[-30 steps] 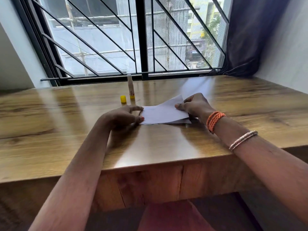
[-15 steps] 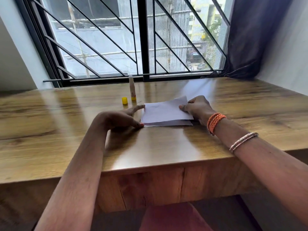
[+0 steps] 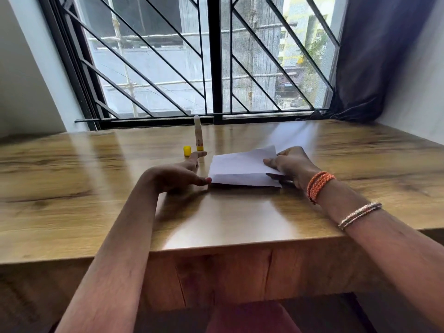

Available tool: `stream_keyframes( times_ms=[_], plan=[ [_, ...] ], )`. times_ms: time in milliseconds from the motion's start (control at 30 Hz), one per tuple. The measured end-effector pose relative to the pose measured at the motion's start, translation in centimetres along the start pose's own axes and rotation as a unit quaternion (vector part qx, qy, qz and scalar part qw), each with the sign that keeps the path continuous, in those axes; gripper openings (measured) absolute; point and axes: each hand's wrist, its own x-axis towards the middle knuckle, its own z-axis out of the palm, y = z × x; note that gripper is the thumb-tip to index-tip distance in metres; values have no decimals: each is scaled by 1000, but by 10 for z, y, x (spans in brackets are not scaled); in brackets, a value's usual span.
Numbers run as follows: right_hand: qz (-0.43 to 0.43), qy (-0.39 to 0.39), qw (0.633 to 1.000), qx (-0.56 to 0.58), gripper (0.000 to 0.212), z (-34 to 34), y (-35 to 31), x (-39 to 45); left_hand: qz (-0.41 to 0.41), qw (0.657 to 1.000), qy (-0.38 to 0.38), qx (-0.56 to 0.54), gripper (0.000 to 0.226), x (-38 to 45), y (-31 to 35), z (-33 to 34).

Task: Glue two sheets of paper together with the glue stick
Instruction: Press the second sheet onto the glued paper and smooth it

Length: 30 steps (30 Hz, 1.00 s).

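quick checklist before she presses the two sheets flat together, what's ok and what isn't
1. Glue stick uncapped, upright on the table: ok.
2. Yellow cap clear of the sheets: ok.
3. Right hand grips the papers at their right edge: ok.
4. Left hand on the sheets: not ok, it rests beside their left edge.
5. Edges aligned: not ok, top sheet lifted and offset.
6. Glue already applied: cannot tell.

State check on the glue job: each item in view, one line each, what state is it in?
glue stick: upright, uncapped, untouched.
yellow cap: off, standing left of the stick.
paper sheets: stacked, right side lifted off the table.
left hand: fingers straight, fingertip at the stack's left edge.
right hand: pinching the stack's right edge.
curtain: drawn aside, bunched at the right.
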Motion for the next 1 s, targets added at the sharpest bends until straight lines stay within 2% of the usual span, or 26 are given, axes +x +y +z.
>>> stream_keyframes(
  times_ms=[67,133,267,433,567,1000],
  plan=[
    [-6,0,1000,1,15,2,0,1,-8,1000,-2,-16,72,-1,0,-3],
    [-13,3,1000,-15,16,4,1,3,-19,1000,2,18,62,0,0,-2],
    [-21,10,998,-65,34,5,6,7,-16,998,23,50,49,1,1,2],
    [-39,31,995,-86,28,6,6,5,1,998,50,27,33,-1,-2,-3],
    [-44,34,994,-94,27,5,6,6,-1,996,73,47,30,0,-3,-3],
    [-65,45,990,-115,26,7,8,4,-3,996,69,53,37,5,-4,-1]
  ],
)
